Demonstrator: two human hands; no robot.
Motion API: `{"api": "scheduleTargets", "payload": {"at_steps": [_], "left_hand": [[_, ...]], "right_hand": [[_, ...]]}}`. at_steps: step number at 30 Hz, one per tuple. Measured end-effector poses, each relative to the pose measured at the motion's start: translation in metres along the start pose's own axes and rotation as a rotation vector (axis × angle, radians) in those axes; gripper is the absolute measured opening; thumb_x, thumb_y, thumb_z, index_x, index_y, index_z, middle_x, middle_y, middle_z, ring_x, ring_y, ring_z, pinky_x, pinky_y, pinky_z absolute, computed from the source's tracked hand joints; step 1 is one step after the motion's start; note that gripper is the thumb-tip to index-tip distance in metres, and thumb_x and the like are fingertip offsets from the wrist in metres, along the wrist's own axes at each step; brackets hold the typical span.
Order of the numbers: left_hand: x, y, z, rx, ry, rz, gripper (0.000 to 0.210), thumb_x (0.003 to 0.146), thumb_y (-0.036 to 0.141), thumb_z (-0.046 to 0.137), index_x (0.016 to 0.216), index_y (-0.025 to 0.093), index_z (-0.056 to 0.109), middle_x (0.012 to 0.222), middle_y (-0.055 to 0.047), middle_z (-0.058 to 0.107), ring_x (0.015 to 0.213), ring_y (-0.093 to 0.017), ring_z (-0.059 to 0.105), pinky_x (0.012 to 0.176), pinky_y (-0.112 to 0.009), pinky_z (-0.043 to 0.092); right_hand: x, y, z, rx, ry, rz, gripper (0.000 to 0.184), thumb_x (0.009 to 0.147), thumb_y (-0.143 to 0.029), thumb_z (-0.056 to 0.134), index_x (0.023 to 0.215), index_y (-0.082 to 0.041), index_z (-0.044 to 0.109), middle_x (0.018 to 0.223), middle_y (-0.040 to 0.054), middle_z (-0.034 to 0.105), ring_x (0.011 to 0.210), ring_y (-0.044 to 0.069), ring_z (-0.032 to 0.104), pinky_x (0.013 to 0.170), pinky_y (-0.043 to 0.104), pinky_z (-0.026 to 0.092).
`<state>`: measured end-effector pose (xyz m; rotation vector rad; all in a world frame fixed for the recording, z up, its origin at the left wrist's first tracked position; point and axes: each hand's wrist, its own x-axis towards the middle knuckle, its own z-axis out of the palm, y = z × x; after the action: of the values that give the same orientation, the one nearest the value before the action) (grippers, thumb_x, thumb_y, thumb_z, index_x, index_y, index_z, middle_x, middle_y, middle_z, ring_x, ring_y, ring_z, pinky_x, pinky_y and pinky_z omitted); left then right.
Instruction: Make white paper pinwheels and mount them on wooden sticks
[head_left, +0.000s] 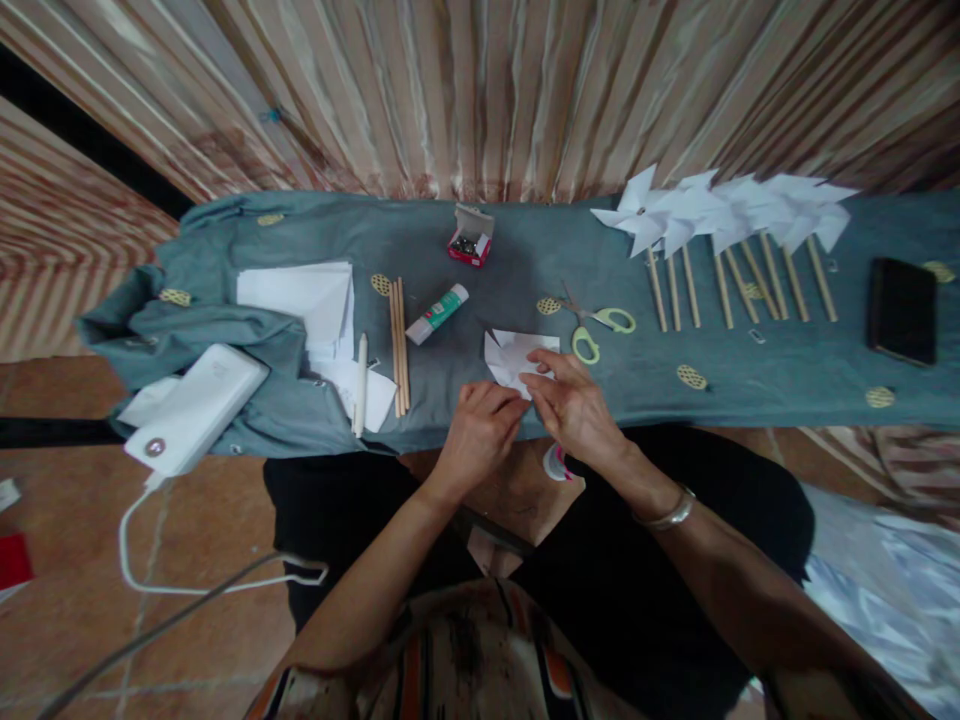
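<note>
A small square of white paper (517, 350) with cut corners lies at the table's front edge, partly covered by my hands. My left hand (480, 432) pinches its near edge, fingers curled together. On the paper's right side, my right hand (577, 402) grips with thumb and bent fingers; the exact contact is partly hidden. Just beyond my right hand lie scissors (585, 325) with light green handles, their blades apart. A glue stick (437, 314) rests to the left of the paper. Farther back stands a small red box (471, 236) with its lid up and shiny metal pins inside.
Several white paper pinwheels (720, 215) on wooden sticks lie in a row at the right, near a black phone (902, 310). On the left are wooden sticks (400, 350), a white pen (361, 385), stacked paper (300, 300) and a cabled white power bank (196, 408).
</note>
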<state>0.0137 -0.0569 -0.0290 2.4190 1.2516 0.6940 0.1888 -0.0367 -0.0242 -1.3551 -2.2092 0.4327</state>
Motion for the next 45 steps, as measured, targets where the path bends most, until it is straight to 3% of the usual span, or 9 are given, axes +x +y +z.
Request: {"api": "scheduleTargets", "payload": {"at_steps": [8,12,17,20,25,28,33,38,45], "left_hand": [[0.0,0.0,0.002,-0.01,0.045,0.001,0.019,0.093,0.017,0.05,0.101,0.016,0.067,0.096,-0.007,0.067,0.094,-0.022,0.057,0.083,-0.038,0.041],[0.0,0.0,0.002,-0.007,0.036,-0.011,0.02,0.093,0.017,0.051,0.103,0.017,0.068,0.099,-0.008,0.067,0.094,-0.022,0.057,0.083,-0.039,0.041],[0.0,-0.002,0.002,0.015,0.054,0.012,0.018,0.092,0.017,0.053,0.104,0.017,0.068,0.102,-0.007,0.068,0.095,-0.022,0.058,0.082,-0.038,0.042],[0.001,-0.002,0.001,0.03,0.066,0.037,0.018,0.092,0.016,0.055,0.104,0.016,0.068,0.101,-0.008,0.069,0.094,-0.021,0.059,0.082,-0.037,0.042],[0.002,-0.009,-0.003,0.094,0.073,0.014,0.019,0.093,0.016,0.053,0.104,0.018,0.069,0.102,-0.007,0.069,0.094,-0.021,0.059,0.082,-0.037,0.042],[0.004,-0.019,-0.008,0.137,0.089,0.001,0.019,0.091,0.014,0.055,0.103,0.019,0.07,0.102,-0.007,0.07,0.095,-0.022,0.058,0.082,-0.038,0.041],[0.006,-0.027,-0.016,0.157,0.137,-0.002,0.018,0.088,0.011,0.058,0.099,0.018,0.07,0.102,-0.007,0.07,0.095,-0.023,0.057,0.081,-0.038,0.041],[0.003,-0.01,-0.015,0.106,0.177,0.008,0.02,0.09,0.012,0.056,0.103,0.02,0.069,0.107,-0.008,0.068,0.101,-0.023,0.056,0.084,-0.039,0.041],[0.002,0.004,-0.004,0.088,0.087,0.008,0.016,0.091,0.023,0.059,0.105,0.019,0.067,0.104,-0.007,0.069,0.097,-0.022,0.056,0.081,-0.037,0.04]], "right_hand": [[-0.006,-0.012,0.014,-0.182,-0.05,-0.055,0.029,0.092,-0.01,0.042,0.111,-0.017,0.063,0.131,0.0149,0.059,0.116,0.03,0.052,0.096,0.048,0.044],[-0.004,-0.009,0.011,-0.136,-0.036,-0.026,0.03,0.09,-0.01,0.043,0.11,-0.018,0.064,0.13,0.014,0.059,0.115,0.031,0.053,0.096,0.049,0.044],[-0.001,0.006,0.001,0.108,0.096,0.079,0.031,0.089,-0.014,0.042,0.106,-0.02,0.067,0.124,0.0116,0.061,0.113,0.025,0.058,0.101,0.043,0.047],[0.003,0.014,-0.005,0.146,0.142,0.123,0.036,0.091,-0.018,0.04,0.119,-0.019,0.063,0.126,0.0125,0.062,0.121,0.026,0.056,0.107,0.045,0.043],[0.013,0.02,-0.009,-0.033,0.087,0.084,0.047,0.092,-0.017,0.036,0.136,-0.009,0.05,0.136,0.0197,0.057,0.128,0.03,0.05,0.108,0.05,0.04],[0.015,0.019,-0.012,-0.106,0.078,0.071,0.044,0.092,-0.017,0.038,0.132,-0.005,0.054,0.129,0.0216,0.062,0.121,0.031,0.056,0.104,0.048,0.044],[0.011,0.018,-0.019,-0.097,0.056,0.128,0.036,0.091,-0.021,0.047,0.122,-0.01,0.061,0.104,0.0159,0.072,0.095,0.029,0.067,0.089,0.043,0.052],[0.009,0.017,-0.019,-0.034,0.032,0.202,0.029,0.086,-0.02,0.055,0.113,-0.015,0.064,0.087,0.0087,0.073,0.079,0.023,0.069,0.079,0.035,0.054],[0.007,0.013,-0.019,-0.048,0.025,0.221,0.026,0.085,-0.018,0.056,0.109,-0.015,0.066,0.086,0.0092,0.073,0.077,0.023,0.069,0.077,0.034,0.053]]}}
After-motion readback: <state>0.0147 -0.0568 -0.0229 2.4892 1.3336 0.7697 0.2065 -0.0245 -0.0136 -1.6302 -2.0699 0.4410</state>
